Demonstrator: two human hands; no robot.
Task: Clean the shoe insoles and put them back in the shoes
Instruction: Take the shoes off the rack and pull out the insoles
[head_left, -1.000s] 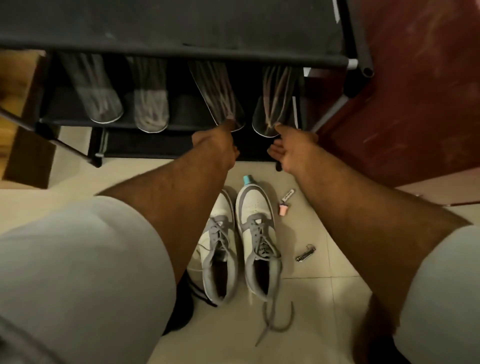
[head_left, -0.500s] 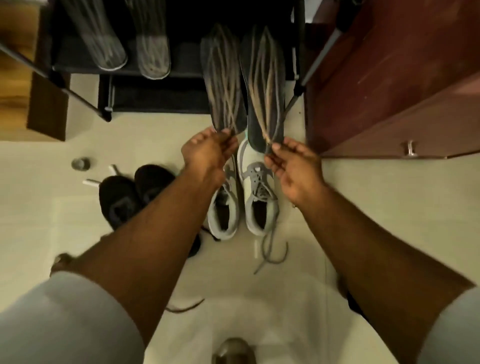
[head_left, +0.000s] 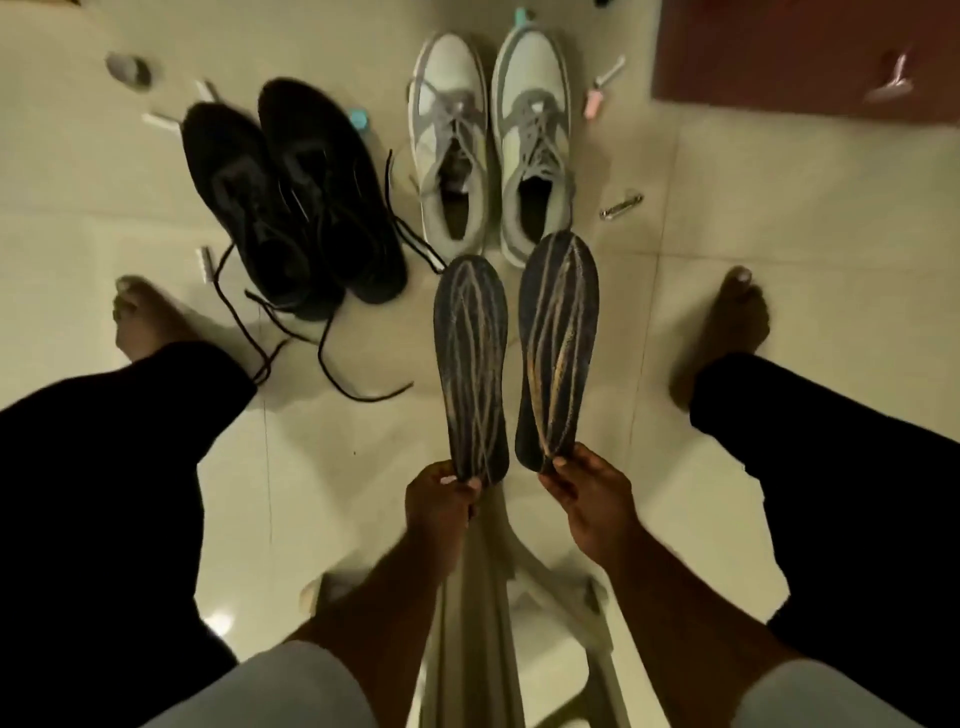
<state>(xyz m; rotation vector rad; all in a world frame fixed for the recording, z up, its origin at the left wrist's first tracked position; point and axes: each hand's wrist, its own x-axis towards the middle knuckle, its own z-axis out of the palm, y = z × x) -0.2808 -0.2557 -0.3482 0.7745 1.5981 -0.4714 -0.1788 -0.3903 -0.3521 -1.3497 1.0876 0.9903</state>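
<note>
**Two insoles held over open floor, just short of the grey shoes**

We see the left hand (head_left: 441, 493) pinching the heel end of a dark, streak-patterned foam insole (head_left: 475, 364), and the right hand (head_left: 576, 486) pinching the heel of its matching dark streaked insole (head_left: 558, 343). The two hands are apart, each clamped on its own insole, and the insoles stand side by side with a narrow gap between them, toes pointing away from us. Their tips reach the heel ends of the white-and-grey laced sneakers (head_left: 493, 140), whose mouths are open and dark.

To the left of those lies a pair of black lace-up shoes (head_left: 291, 197), laces trailing loose across the floor towards our left leg. Bare feet stand wide on either side, leaving open tile between the knees and around the insoles.

The surface is glossy cream floor tile (head_left: 701, 234), scattered with small items: a pink-tipped tube (head_left: 592, 101), a metal clip (head_left: 621, 205) and a teal cap (head_left: 358, 118). A reddish-brown wooden cabinet (head_left: 779, 47) fills the far right corner.
</note>
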